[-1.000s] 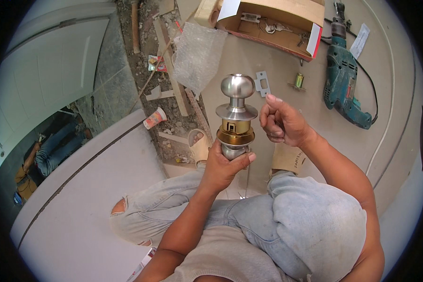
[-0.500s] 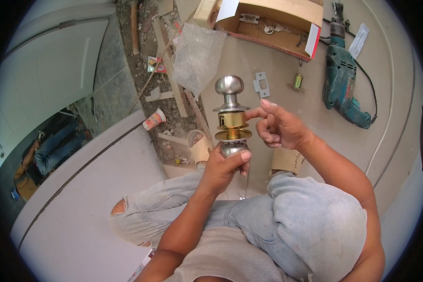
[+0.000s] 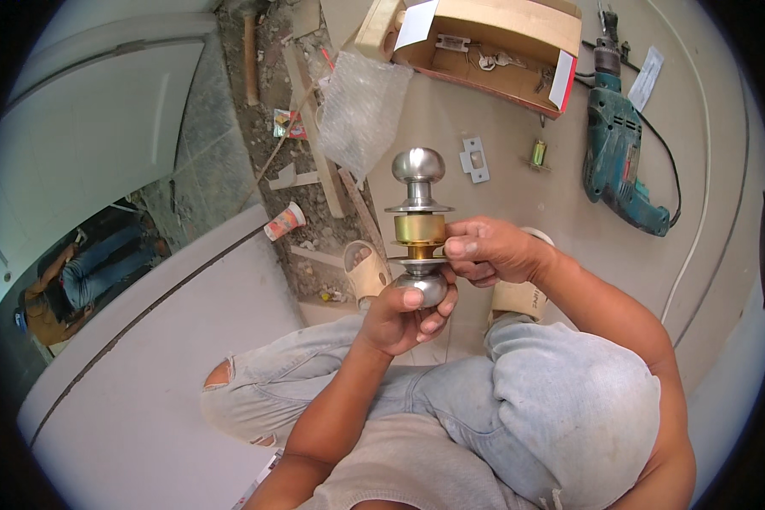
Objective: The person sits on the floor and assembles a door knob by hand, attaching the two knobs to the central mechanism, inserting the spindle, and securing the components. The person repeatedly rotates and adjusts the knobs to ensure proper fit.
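Observation:
A door knob set (image 3: 419, 228) stands upright in front of me, with two round silver knobs, flat roses and a brass-coloured body between them. My left hand (image 3: 393, 321) is closed round the lower knob. The thumb and fingers of my right hand (image 3: 500, 249) close on the right side of the brass middle, by its lower disc; its fingertips are partly hidden there. On the floor beyond lie a metal strike plate (image 3: 479, 175) and a small brass-and-silver latch piece (image 3: 539, 153).
An opened cardboard box (image 3: 484, 89) holding keys (image 3: 487, 62) lies at the far side. To the right rests a teal power drill (image 3: 614, 140) with its cord. Leftward are bubble wrap (image 3: 361, 110), wood strips (image 3: 314, 127), rubble, a paper cup (image 3: 285, 221) and a white door panel (image 3: 161, 340).
My right hand has come in from the right and now grips the brass middle. The knob set has turned about its axis and come slightly nearer.

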A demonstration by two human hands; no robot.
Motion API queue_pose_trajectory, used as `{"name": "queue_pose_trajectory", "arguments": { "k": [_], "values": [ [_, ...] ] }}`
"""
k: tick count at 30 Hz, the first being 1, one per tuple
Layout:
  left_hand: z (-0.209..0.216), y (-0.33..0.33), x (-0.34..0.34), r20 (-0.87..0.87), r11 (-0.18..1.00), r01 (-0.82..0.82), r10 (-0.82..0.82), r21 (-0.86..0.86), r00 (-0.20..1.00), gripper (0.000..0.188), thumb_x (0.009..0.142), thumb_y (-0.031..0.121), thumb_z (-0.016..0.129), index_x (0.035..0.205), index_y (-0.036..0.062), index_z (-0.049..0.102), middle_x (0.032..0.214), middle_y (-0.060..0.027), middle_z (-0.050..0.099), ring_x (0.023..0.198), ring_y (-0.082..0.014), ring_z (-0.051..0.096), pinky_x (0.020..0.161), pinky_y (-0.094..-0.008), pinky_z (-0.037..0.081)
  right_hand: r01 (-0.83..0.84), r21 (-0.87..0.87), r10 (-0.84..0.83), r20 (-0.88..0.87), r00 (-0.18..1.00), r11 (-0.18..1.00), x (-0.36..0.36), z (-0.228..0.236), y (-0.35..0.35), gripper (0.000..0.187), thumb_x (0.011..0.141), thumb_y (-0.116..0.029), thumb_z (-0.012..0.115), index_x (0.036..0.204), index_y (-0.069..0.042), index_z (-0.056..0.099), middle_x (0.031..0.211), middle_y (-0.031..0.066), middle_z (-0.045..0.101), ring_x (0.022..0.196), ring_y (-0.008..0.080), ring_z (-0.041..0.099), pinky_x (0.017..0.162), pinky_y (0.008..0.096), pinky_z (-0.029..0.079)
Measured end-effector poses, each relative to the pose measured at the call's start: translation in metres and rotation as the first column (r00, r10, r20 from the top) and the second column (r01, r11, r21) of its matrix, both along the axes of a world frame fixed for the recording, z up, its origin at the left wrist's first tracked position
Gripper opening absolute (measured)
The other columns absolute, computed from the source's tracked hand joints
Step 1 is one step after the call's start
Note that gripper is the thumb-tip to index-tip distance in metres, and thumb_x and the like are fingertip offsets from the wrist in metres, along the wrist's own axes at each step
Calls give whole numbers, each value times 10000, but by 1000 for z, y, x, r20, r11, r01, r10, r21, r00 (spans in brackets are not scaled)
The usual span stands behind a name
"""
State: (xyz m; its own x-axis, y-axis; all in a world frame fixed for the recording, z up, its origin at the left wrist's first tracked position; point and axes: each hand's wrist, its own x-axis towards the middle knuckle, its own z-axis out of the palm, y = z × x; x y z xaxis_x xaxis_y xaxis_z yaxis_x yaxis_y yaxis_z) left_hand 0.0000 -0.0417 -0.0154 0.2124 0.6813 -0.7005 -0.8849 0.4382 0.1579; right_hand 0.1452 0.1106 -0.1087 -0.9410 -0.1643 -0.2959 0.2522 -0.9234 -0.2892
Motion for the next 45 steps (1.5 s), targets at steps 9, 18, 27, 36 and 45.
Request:
{"name": "queue_pose_trajectory", "arguments": {
  "k": [9,18,27,36,45],
  "values": [
    [6,9,9,-335,981,147,-183,-130,924,621,783,245,767,1292,31,484,918,-87,585,627,-124,565,480,-236,477,12,124,-16,33,999,992,3,16,7,676,778,-380,866,1283,-15,606,790,-34,533,574,38,390,464,222,272],
    [3,11,14,-482,978,118,-187,-169,856,589,798,184,736,1311,45,481,969,-98,616,711,-162,631,552,-296,521,24,365,-55,75,996,931,4,17,13,719,715,-378,904,1238,31,628,747,-39,518,651,59,453,554,228,326],
    [2,9,12,-444,984,50,-121,-169,888,582,823,196,731,1319,43,469,984,-130,633,691,-167,655,557,-287,550,5,339,-63,160,985,941,6,14,16,682,795,-438,843,1221,46,619,865,14,613,658,55,474,534,224,359],
    [1,2,12,-208,991,30,-57,-133,976,485,889,199,688,1271,0,465,982,-139,639,695,-165,659,538,-279,541,-21,316,-12,102,995,948,4,18,14,581,854,-435,794,1162,40,664,797,-1,611,551,33,401,440,222,261],
    [-6,-5,9,205,985,-163,173,-63,963,621,927,382,633,1325,-63,464,933,-157,609,619,-149,626,489,-237,510,-104,76,93,136,986,992,7,6,7,573,890,-437,767,1181,47,664,740,7,593,474,26,364,404,218,250]
  ]
}}
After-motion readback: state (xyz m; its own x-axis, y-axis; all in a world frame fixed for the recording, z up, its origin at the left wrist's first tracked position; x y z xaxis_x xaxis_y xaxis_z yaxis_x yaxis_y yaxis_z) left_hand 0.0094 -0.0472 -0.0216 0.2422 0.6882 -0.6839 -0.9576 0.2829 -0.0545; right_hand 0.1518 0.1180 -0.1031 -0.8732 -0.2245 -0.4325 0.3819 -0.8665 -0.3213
